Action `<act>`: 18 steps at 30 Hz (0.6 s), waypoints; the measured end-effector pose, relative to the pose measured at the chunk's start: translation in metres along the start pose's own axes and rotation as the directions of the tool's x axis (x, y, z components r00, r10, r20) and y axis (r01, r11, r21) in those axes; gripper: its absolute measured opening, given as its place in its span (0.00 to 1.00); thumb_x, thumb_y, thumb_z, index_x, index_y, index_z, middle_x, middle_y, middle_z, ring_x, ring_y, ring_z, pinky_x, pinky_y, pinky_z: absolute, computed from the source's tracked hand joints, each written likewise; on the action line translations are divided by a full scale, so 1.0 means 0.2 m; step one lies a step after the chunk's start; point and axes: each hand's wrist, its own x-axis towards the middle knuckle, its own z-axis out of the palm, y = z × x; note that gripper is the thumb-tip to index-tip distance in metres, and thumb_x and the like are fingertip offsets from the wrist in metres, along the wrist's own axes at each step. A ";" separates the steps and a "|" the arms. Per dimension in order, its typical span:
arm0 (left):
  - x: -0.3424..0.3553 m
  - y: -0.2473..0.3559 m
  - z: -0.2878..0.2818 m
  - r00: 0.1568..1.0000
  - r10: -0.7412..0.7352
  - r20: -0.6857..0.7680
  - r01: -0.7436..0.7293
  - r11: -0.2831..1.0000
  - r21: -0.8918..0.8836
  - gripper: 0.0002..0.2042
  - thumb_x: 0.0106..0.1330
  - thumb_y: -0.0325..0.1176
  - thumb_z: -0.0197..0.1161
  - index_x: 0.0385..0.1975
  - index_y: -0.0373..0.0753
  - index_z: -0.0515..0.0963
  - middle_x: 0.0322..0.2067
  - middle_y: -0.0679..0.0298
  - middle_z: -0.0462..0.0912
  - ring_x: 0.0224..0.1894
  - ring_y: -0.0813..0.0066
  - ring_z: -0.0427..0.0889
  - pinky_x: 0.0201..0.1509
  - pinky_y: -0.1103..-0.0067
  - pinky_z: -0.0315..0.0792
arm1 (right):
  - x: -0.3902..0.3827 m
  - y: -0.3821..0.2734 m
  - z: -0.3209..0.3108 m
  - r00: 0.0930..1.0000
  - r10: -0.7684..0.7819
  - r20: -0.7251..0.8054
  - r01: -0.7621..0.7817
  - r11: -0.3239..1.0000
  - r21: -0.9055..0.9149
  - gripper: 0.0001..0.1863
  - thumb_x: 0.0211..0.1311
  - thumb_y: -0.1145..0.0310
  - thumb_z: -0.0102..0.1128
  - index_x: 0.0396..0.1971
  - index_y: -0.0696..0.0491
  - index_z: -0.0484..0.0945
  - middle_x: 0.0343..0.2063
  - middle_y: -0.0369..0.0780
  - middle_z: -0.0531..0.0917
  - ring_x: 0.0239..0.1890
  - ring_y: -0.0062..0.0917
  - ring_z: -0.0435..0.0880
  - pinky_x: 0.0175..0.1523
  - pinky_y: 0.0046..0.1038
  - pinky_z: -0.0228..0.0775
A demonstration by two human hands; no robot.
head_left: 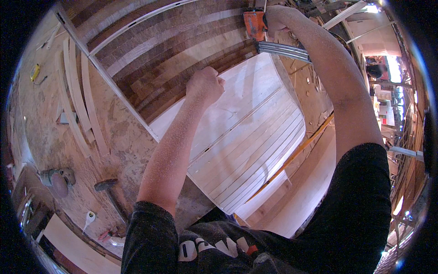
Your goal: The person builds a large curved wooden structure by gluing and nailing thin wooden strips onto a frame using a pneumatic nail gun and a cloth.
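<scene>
My left hand (205, 86) is closed at the upper edge of a pale planked wooden panel (246, 114), with curled fingers; what it grips, if anything, is hidden. My right hand (279, 20) is closed on an orange nail gun (254, 25) at the top. The gun's silver magazine (285, 51) reaches right, partly behind my right forearm. Behind the panel are rows of darker wooden strips (159, 45), beside a long pale batten (114, 86) running diagonally.
Left lie loose strips (82, 100), a yellow tape measure (35, 71), grinder (59, 178), hammer (106, 185) and white plug (90, 218). A yellow bar (305, 141) and curved board (301, 182) are right of the panel. Timber clutter (378, 36) fills the far right.
</scene>
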 end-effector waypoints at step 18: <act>-0.03 -0.06 -0.01 0.995 0.044 -0.087 -0.046 0.999 -0.025 0.15 0.64 0.42 0.66 0.38 0.33 0.84 0.39 0.46 0.86 0.46 0.48 0.86 0.51 0.59 0.79 | -0.45 -0.26 -0.35 0.955 -0.285 -0.083 0.295 0.940 0.172 0.23 0.46 0.52 0.75 0.37 0.53 0.84 0.30 0.45 0.85 0.29 0.34 0.83 0.37 0.37 0.77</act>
